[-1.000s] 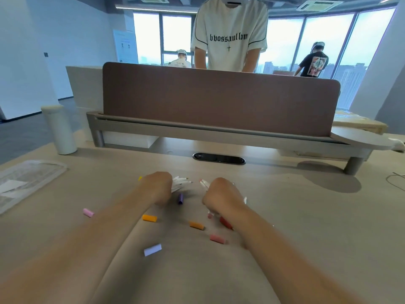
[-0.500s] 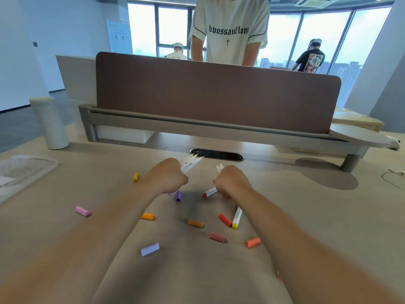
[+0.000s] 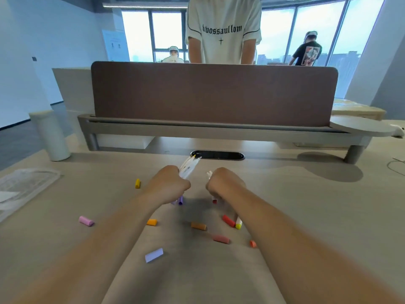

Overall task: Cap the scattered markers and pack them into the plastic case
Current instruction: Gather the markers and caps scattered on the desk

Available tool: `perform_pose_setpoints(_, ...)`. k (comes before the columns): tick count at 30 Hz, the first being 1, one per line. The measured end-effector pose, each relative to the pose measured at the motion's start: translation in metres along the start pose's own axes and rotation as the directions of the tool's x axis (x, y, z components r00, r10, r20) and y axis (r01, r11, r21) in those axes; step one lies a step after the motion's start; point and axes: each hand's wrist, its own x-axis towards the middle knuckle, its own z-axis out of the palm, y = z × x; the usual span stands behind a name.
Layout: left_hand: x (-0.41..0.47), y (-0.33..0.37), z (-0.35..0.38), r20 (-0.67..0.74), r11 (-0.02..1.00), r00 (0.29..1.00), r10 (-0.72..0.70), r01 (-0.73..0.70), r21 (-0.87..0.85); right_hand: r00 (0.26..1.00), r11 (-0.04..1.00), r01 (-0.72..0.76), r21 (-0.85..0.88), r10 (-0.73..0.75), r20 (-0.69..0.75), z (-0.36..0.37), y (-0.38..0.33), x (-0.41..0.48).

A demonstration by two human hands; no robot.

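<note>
Gathering step, by my read; no capping has begun. The left hand (image 3: 169, 184) is fisted round a bundle of uncapped white markers (image 3: 189, 167), whose tips fan up and away toward the cable port (image 3: 217, 155). The right hand (image 3: 223, 183) is curled round a red-tipped marker (image 3: 214, 201), with a white end poking out the top. It could be holding two, since the fist hides the count. The two fists sit side by side with a gap between them, not touching.

Both forearms reach straight forward over the table (image 3: 306, 205), converging a little, backs of the hands up. The fists are lifted just clear of the surface, with a shadow under them.

A yellow-ended marker (image 3: 238, 223) lies loose just beside the red cap (image 3: 228, 220), half under the right forearm. Caps are scattered all round:
- yellow cap (image 3: 137, 183)
- pink cap (image 3: 86, 221)
- orange cap (image 3: 151, 222)
- brown cap (image 3: 198, 226)
- dull red cap (image 3: 221, 239)
- lavender cap (image 3: 154, 255)
- purple cap (image 3: 180, 200), right under the left fist

The plastic case (image 3: 28, 185) is at the far left of the table, well apart from the hands, with no markers in it.

Next move, I'd say, is to grab the loose marker. After that the right hand has to be freed to pinch caps one at a time, matching cap colour to tip. The caps are small and likely to roll.
</note>
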Motion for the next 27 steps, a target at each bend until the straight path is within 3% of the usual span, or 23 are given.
perform_pose_setpoints(8,-0.028,0.031,0.01,0.048,0.994,0.999,-0.009,0.014,-0.105,0.987,0.973,0.149,0.177,-0.137,-0.082,-0.034,0.065,-0.03)
perform_pose_setpoints(16,-0.044,0.046,0.033,0.122,0.955,0.991,-0.052,0.085,-0.284,0.991,0.971,0.13,0.203,-0.118,-0.069,-0.036,0.101,-0.051)
perform_pose_setpoints(20,-0.044,0.044,0.03,0.106,0.951,0.993,-0.044,0.075,-0.302,0.991,0.984,0.126,0.13,-0.117,-0.069,-0.02,0.092,-0.041)
perform_pose_setpoints(27,-0.048,0.04,0.026,0.13,0.963,0.991,-0.021,0.055,-0.265,0.995,1.0,-0.023,-0.021,0.02,-0.098,-0.001,0.075,-0.04)
